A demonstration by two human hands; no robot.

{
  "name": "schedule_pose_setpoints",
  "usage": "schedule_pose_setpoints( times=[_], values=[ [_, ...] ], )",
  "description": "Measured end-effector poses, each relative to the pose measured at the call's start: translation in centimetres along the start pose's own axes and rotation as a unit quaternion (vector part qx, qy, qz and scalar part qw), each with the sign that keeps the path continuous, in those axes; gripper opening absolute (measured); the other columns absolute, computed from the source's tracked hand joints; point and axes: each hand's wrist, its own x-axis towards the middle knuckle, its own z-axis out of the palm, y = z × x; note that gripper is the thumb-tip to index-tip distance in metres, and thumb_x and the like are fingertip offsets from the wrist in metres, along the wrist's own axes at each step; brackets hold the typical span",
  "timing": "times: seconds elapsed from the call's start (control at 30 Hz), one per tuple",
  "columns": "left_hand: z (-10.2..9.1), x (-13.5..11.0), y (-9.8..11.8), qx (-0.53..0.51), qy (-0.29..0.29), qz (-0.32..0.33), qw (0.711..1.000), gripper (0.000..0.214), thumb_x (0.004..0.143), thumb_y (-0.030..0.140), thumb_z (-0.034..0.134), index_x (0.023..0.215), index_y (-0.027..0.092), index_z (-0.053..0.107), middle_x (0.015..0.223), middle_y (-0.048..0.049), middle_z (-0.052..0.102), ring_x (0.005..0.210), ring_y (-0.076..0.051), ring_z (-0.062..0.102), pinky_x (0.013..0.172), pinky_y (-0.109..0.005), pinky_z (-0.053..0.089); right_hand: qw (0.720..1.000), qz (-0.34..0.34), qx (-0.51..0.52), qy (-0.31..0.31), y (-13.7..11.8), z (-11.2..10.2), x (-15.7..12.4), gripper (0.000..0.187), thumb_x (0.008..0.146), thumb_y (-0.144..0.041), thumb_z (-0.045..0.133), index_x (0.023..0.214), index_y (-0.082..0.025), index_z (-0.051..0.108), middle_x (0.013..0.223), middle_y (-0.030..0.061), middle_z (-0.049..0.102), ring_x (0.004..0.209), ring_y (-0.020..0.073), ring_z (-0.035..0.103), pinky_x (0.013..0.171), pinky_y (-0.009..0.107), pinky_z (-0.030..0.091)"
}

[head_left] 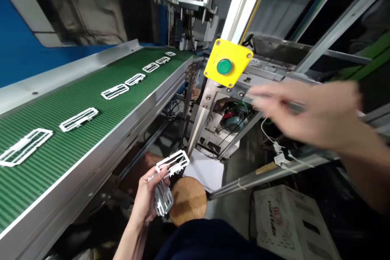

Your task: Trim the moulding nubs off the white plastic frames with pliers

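My left hand [147, 195] is closed around several white plastic frames [163, 199], stacked and fanned out. One more white frame [173, 162] sticks out past the thumb at the top, its long open slots facing me. To the right, my right hand [304, 109] is raised in the air, blurred by motion, with its fingers pointing left. Its fingertips are nearest to the yellow button box [213, 67] with a green push button [224, 66]; they appear apart from it. The blur hides whether anything is in those fingers.
A green conveyor belt [91, 89] with metal side rails runs away on the left, carrying several more white frames [115, 91]. A metal post [198, 126] stands in the middle. Below are a round wooden stool [189, 201], white sheets [204, 168] and a cardboard box [289, 223].
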Motion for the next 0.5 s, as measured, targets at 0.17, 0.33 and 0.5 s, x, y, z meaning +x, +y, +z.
schedule_pose_setpoints(
  times=[0.17, 0.33, 0.5],
  values=[
    [2.9, -1.0, 0.5, -0.007, -0.049, 0.001, 0.999, 0.032, 0.071, 0.03, 0.076, 0.095, 0.013, 0.066, 0.066, -0.0009, 0.056, 0.053, -0.01, 0.048, 0.047, -0.019, 0.038, 0.959, 0.097, 0.16, -0.215, -2.9, 8.2, -2.3, 0.046, 0.085, -0.047, 0.057, 0.125, -0.026, 0.057, 0.11, 0.0044, 0.068, 0.085, 0.0182, 0.068, 0.075, 0.03, 0.055],
    [4.9, -2.2, 0.1, 0.048, -0.09, 0.026, 0.994, 0.036, 0.07, 0.035, 0.076, 0.096, 0.012, 0.068, 0.068, -0.0034, 0.058, 0.06, -0.014, 0.054, 0.055, -0.024, 0.043, 0.899, 0.153, 0.348, -0.22, -3.4, 11.1, -3.9, 0.033, 0.092, -0.041, 0.045, 0.108, -0.02, 0.064, 0.094, 0.0041, 0.072, 0.076, 0.0154, 0.068, 0.062, 0.025, 0.054],
    [1.3, -2.8, -2.4, 0.211, -0.007, -0.026, 0.977, 0.053, 0.063, 0.055, 0.076, 0.106, 0.025, 0.065, 0.082, -0.0052, 0.066, 0.075, -0.027, 0.063, 0.06, -0.036, 0.051, 0.988, 0.086, 0.111, 0.059, -2.0, 0.9, -2.9, 0.023, 0.091, -0.039, 0.048, 0.09, -0.026, 0.067, 0.083, 0.0016, 0.069, 0.053, 0.0092, 0.057, 0.041, 0.021, 0.041]
  ],
)
